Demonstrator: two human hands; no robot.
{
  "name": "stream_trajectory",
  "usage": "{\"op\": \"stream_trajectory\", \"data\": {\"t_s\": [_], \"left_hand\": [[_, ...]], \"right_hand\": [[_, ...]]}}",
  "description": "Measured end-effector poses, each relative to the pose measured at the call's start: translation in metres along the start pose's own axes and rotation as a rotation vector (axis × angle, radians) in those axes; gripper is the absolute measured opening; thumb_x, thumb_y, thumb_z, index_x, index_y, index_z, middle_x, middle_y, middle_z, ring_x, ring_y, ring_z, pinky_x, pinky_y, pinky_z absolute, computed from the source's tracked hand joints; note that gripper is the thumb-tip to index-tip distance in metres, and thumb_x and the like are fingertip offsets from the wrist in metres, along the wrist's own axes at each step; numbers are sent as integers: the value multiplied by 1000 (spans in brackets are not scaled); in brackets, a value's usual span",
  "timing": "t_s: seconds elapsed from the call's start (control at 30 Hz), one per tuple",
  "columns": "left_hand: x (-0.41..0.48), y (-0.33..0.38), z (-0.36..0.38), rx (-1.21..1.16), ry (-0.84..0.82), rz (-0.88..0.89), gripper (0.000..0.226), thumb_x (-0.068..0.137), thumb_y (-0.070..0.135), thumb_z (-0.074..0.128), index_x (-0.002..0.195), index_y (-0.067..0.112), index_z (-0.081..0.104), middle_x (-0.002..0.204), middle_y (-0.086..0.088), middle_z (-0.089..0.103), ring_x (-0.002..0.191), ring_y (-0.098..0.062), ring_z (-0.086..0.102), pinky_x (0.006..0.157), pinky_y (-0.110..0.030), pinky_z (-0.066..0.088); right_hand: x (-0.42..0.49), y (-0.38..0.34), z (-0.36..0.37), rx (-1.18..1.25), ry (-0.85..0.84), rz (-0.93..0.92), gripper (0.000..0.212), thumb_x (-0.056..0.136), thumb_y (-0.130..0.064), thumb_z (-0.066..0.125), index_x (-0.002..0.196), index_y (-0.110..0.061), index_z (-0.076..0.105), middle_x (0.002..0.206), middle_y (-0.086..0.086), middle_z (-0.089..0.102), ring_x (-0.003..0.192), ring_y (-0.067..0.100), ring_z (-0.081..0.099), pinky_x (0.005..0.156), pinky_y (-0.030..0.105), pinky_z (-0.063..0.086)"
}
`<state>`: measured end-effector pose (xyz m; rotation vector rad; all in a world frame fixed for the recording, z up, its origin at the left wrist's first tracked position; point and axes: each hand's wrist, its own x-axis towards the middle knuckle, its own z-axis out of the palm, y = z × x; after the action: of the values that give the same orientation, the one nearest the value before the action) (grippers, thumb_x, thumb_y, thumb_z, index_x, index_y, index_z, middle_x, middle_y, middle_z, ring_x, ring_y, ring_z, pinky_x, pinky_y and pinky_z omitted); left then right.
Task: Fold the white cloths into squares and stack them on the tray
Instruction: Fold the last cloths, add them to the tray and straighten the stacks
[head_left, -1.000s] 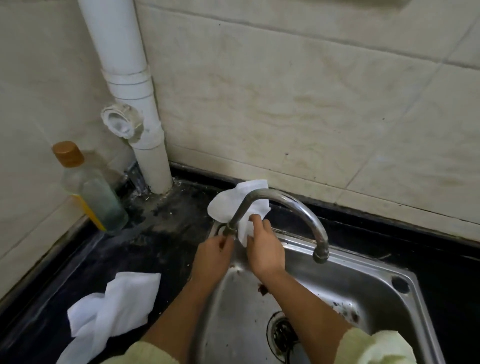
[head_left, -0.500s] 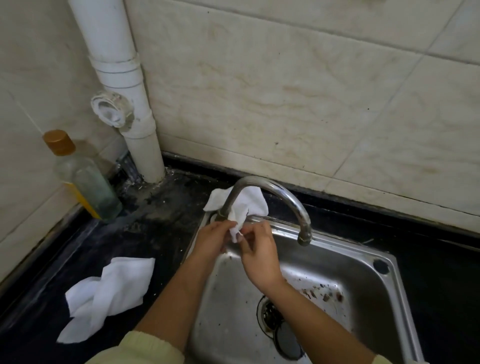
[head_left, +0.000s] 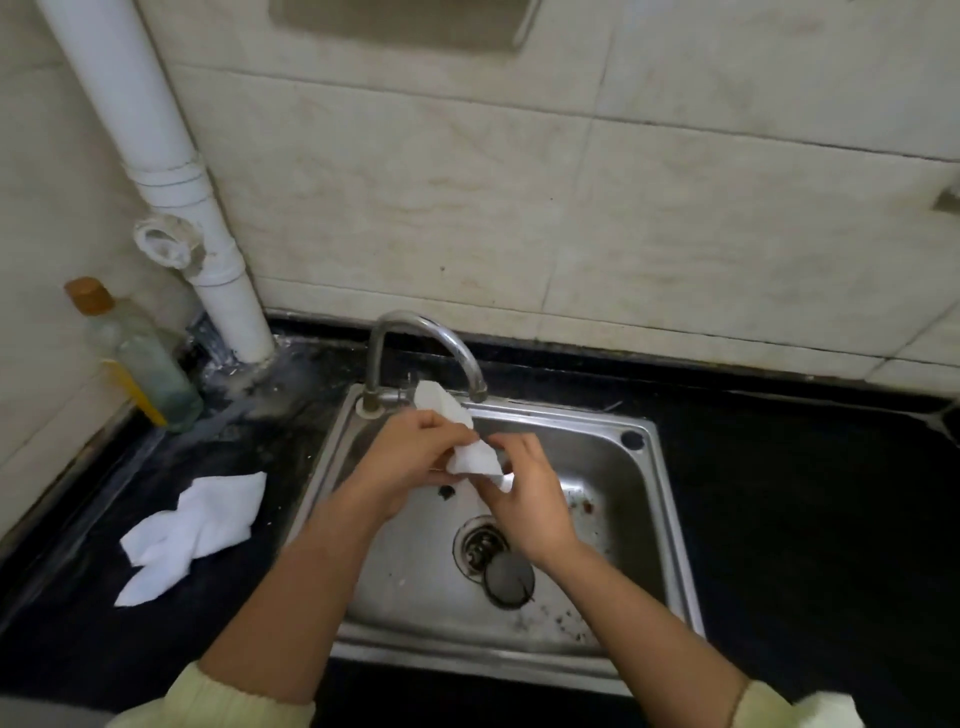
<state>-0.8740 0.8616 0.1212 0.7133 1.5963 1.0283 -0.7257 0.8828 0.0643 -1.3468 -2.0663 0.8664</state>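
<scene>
Holding a white cloth (head_left: 471, 456) over the sink (head_left: 545, 415), pinched between my left hand (head_left: 410, 460) and right hand (head_left: 532, 501), I judge it light, limp and maybe damp, best taken by its corners.

Cloth (head_left: 470, 454) partly inside right hand (head_left: 530, 499)

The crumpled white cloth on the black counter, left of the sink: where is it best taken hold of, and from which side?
Probably the cloth is best pinched at its corner nearest the sink, from above, with the left hand. It lies limp and almost flat on the counter, so a free corner lifts easiest; that hand is nearer, though it now holds another cloth.
</scene>
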Motion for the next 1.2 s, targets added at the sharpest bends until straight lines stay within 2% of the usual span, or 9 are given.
{"op": "stream_trajectory", "data": {"t_s": [0.1, 0.23, 0.37, 0.47, 0.63, 0.7, 0.87, 1.03, 1.2], "left_hand": [[-21, 6, 36, 16, -74, 1, 10, 81, 7, 72, 82, 1, 64, 97, -18, 69, 88, -24, 68, 64, -30, 60], [-45, 3, 95, 15, -171, -36, 16, 78, 5, 75, 88, -4, 66, 95, -19, 68, 89, -25, 69, 63, -29, 59], [-70, -1, 157, 26, -282, -44, 19, 78, 3, 74, 94, 3, 63, 102, -18, 67, 91, -25, 69, 62, -31, 59], [-93, 1, 212, 9, -335, -45, 30, 82, 1, 68, 110, 8, 61, 104, -15, 64, 86, -22, 66, 55, -30, 58], [-140, -1, 302, 113, -500, -21, 18, 88, 8, 61, 92, 17, 76, 94, -10, 67, 74, -18, 63, 62, -29, 59], [-157, -5, 342, 114, -552, -24, 20, 88, 6, 59, 93, 14, 77, 86, -10, 65, 69, -16, 59, 62, -28, 59], [-183, -15, 423, 53, -622, -73, 17, 89, 8, 60, 95, 10, 76, 81, -7, 62, 58, -10, 60, 55, -23, 57], [-210, -29, 500, -4, -733, -162, 14, 89, 9, 61, 96, 8, 73, 90, -11, 66, 73, -17, 70, 55, -22, 58], [-227, -39, 570, -12, -822, -216, 15, 89, 8, 64, 100, 4, 72, 103, -17, 70, 81, -21, 74, 61, -24, 60]], "right_hand": [[-25, 22, -32, -1, 40, 13, 7, 89, -16, 61, 95, -16, 65, 94, -5, 56, 82, 10, 54, 67, 21, 40], [-71, 60, -84, 92, 44, 146, 6, 85, -16, 62, 80, -16, 65, 75, -2, 65, 70, 13, 60, 64, 35, 49], [-120, 92, -143, 192, 114, 244, 6, 79, -7, 63, 73, -9, 61, 66, 6, 58, 60, 7, 48, 55, 25, 38], [-159, 117, -192, 213, 185, 302, 9, 78, -6, 62, 73, -13, 64, 67, 8, 61, 60, 5, 49, 54, 19, 35], [-234, 161, -274, 243, 329, 410, 12, 81, -11, 68, 70, -16, 70, 67, 4, 66, 62, 4, 54, 58, 19, 40], [-270, 177, -308, 306, 391, 446, 12, 81, -12, 70, 70, -14, 71, 66, 0, 66, 60, 4, 56, 60, 20, 43], [-347, 202, -377, 380, 453, 473, 9, 81, -11, 75, 77, -3, 74, 71, 6, 69, 65, 9, 62, 61, 21, 46], [-427, 234, -431, 429, 552, 581, 3, 77, -11, 77, 78, -8, 77, 77, 4, 74, 73, 9, 66, 68, 22, 50], [-483, 267, -472, 598, 792, 671, 9, 78, -9, 75, 84, -4, 76, 81, 10, 73, 75, 18, 66, 71, 33, 53]]}}
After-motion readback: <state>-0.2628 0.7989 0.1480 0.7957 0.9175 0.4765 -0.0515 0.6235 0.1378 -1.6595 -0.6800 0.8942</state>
